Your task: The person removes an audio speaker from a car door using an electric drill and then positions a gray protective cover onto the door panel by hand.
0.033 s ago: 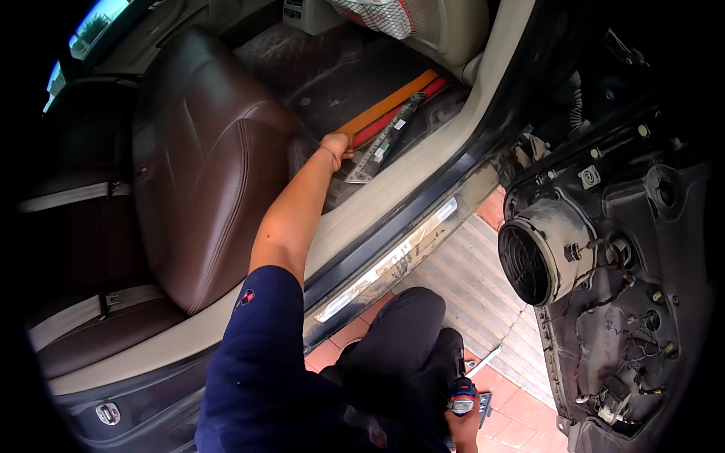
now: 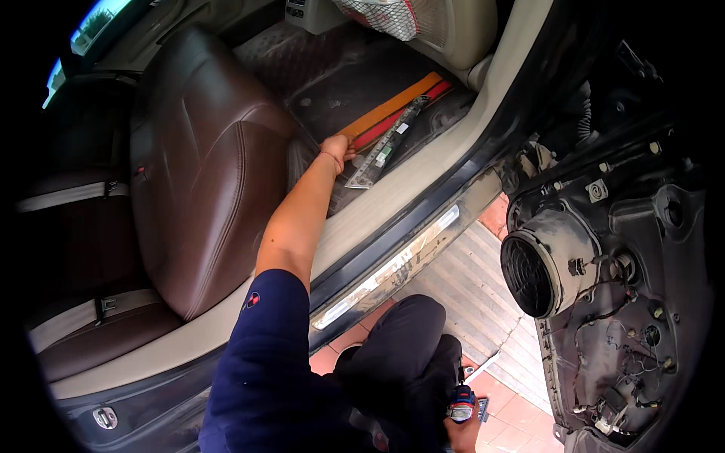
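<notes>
My left hand [image 2: 337, 148] reaches down into the car's rear footwell, its fingers curled by the near end of the orange and red stripes on the dark floor mat [image 2: 332, 100]. What lies in those fingers, if anything, is hidden. Just right of the hand, a long narrow trim piece [image 2: 389, 145] with pale labels rests at a slant across the mat's edge. Low in the view, beside my knee, my right hand [image 2: 462, 434] is wrapped round a blue and black cordless drill [image 2: 461, 404], whose thin front end points up and away.
A brown leather seat [image 2: 192, 166] stands left of my arm. The door sill [image 2: 393, 266] runs between me and the footwell. At right hangs the opened door [image 2: 642, 302], its panel off, with a round speaker [image 2: 529, 273] and loose wires exposed. A flat dark item [image 2: 482, 410] lies beside the drill.
The whole view has shifted slightly. My left hand stays at the mat, and my right hand still holds the drill.
</notes>
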A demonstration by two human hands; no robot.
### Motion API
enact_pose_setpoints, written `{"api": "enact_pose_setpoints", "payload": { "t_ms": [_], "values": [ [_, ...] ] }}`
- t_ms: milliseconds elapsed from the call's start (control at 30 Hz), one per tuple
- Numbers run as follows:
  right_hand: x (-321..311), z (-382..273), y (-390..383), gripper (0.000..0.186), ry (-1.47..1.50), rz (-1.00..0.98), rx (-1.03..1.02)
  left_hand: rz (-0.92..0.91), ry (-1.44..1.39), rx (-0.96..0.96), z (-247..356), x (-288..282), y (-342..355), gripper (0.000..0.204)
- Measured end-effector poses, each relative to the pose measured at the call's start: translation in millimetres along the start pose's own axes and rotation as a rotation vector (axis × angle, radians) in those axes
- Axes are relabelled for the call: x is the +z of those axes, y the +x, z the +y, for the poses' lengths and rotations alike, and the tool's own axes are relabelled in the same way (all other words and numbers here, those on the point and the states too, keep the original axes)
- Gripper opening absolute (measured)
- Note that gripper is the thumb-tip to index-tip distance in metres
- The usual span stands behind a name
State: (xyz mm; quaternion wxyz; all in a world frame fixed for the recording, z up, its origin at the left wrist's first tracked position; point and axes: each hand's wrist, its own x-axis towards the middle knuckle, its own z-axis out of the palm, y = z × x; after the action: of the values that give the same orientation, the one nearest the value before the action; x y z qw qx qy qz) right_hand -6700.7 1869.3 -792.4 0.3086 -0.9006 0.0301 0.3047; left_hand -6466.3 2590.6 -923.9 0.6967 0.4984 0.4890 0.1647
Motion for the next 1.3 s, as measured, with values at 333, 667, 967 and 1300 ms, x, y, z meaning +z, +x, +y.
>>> {"api": "enact_pose_setpoints", "payload": {
  "t_ms": [333,667,967,1300],
  "values": [
    [-5.8,-30.1,75.9,0.070,0.154,-0.052,0.106,0.194,-0.341,-0.034,-0.2,40.5,10.4,0.012],
    [-1.2,-63.1,49.8,0.088,0.132,0.051,0.091,0.245,-0.279,0.060,2.6,47.4,32.1,0.009],
    [-2.4,-101.4,-8.3,0.106,-0.243,0.003,-0.346,0.246,0.359,0.875,13.7,79.9,-10.2,0.032],
    [42.3,-154.6,28.8,0.104,-0.402,0.035,-0.270,0.064,0.232,1.265,41.1,113.4,-89.7,0.012]
  ]
}}
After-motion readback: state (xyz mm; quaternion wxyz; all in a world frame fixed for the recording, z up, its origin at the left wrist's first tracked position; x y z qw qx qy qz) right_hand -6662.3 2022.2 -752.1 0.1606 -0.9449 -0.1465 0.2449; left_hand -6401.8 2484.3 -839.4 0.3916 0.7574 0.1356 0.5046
